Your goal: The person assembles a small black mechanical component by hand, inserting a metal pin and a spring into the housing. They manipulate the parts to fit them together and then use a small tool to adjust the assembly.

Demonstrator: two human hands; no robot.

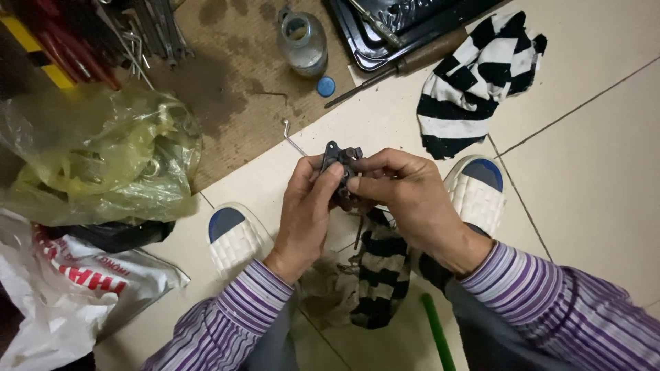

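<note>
yellow-green plastic, a crumpled translucent bag (96, 154), sits at the far left on the floor, with a white printed bag (62, 288) below it. beside them lies a brown, stained mat (227, 75) carrying a small glass jar (302, 42) with its blue cap (326, 86) lying just beside it. a thin bent wire hook (290, 135) rests at the mat's edge.

in the middle, the left hand (302, 213) is closed on a small dark metal part (340, 165), thumb pressed against its face, holding it up above the tiled floor (591, 185). the right hand (405, 199) pinches the same part from the other side, fingers curled tight over its top edge. both sleeves are purple-striped. white slippers with blue insoles show on each side of the hands, the left one (234, 240) and the right one (478, 192).

under the wrists lies a dirty striped rag (378, 275). further right, a black-and-white striped cloth (474, 82) lies crumpled on the tiles, touching a wooden-handled screwdriver (405, 65) and near a black tray (385, 34).
</note>
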